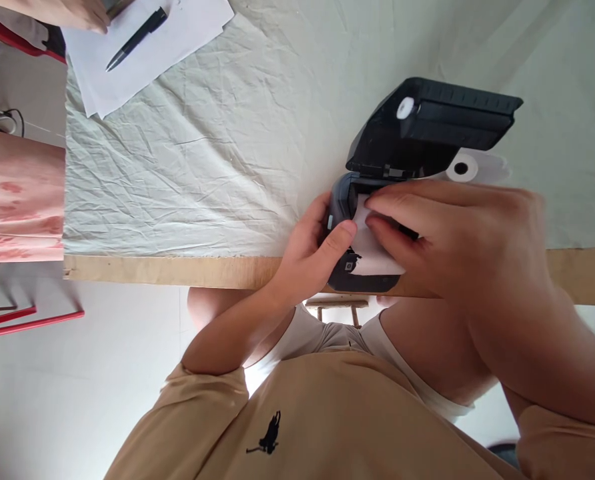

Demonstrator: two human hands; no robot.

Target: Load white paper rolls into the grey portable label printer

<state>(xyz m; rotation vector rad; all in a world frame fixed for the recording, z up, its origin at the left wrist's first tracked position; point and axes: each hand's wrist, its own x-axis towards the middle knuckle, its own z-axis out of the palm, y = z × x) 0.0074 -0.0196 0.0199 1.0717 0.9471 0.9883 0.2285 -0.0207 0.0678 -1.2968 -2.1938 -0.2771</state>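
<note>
A small black label printer (363, 284) stands at the table's front edge, its lid (402, 148) swung up and back. My left hand (311, 248) grips the printer's left side, the thumb resting over the rim. White paper (372, 259) from a roll lies in the printer's bay and reaches over its front. With thumb and fingers inside the bay, my right hand (470, 233) pinches this paper and hides much of the interior. Behind my right hand lies another white paper roll (461, 167) with a dark core.
Pale cloth (202, 173) covers the table, leaving a bare wooden front edge (167, 272). White sheets (182, 33) with a black pen (136, 39) lie at the far left, where another person's hand (85, 15) rests. A pink patterned cloth (20, 197) is beyond the table's left edge.
</note>
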